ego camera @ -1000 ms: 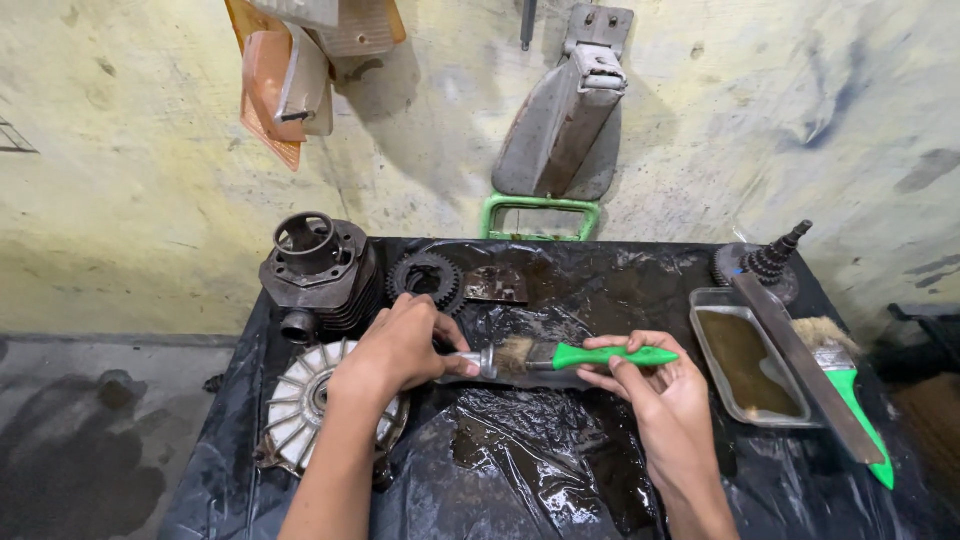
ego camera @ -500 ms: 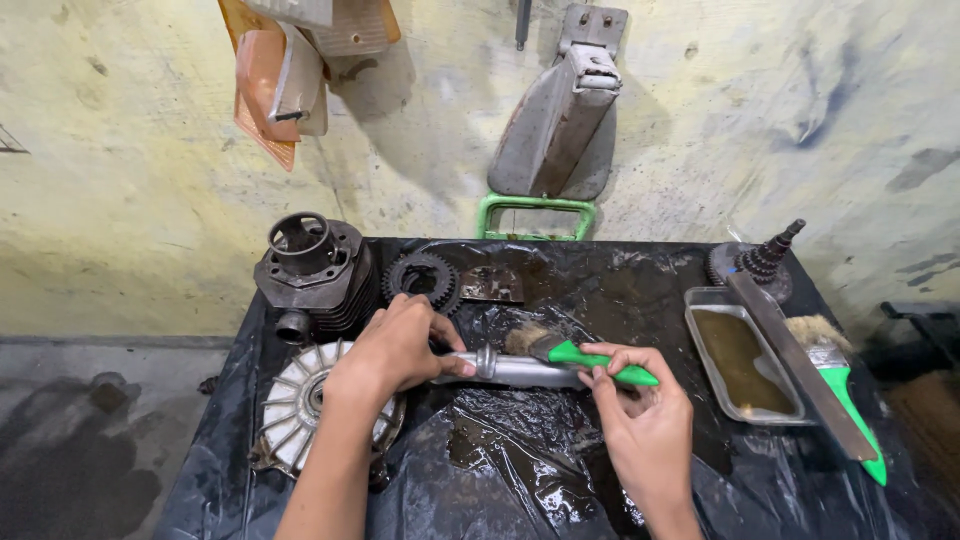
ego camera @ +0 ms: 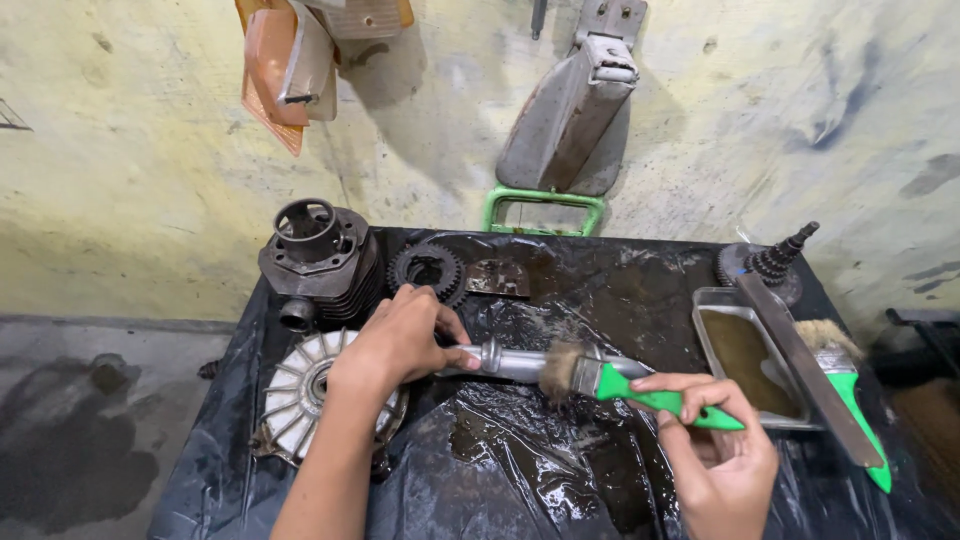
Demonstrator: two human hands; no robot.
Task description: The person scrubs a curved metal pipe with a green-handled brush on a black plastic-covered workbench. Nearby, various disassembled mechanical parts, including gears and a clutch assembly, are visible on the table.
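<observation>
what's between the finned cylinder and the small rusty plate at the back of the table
A dark toothed gear lies between the finned cylinder and the rusty plate, in the head view.

The single head-worn camera looks steeply down and forward, close over the black-covered table (ego camera: 300, 470), facing the yellowish wall (ego camera: 150, 170).

Bench layout, seen from above.
Table (ego camera: 250, 440) fills the lower frame, against the wall. Cylinder block (ego camera: 320, 260) at its upper left; gear (ego camera: 428, 268) just right of it; finned wheel (ego camera: 300, 395) below the block. Metal shaft (ego camera: 520, 362) at centre, gripped by left hand (ego camera: 400, 345), with brush (ego camera: 640, 392) across it in right hand (ego camera: 720, 455). Tray (ego camera: 745, 362) at right; flat bar (ego camera: 805, 365) over it; second brush (ego camera: 845, 385) beside; geared shaft (ego camera: 770, 265) above.
</observation>
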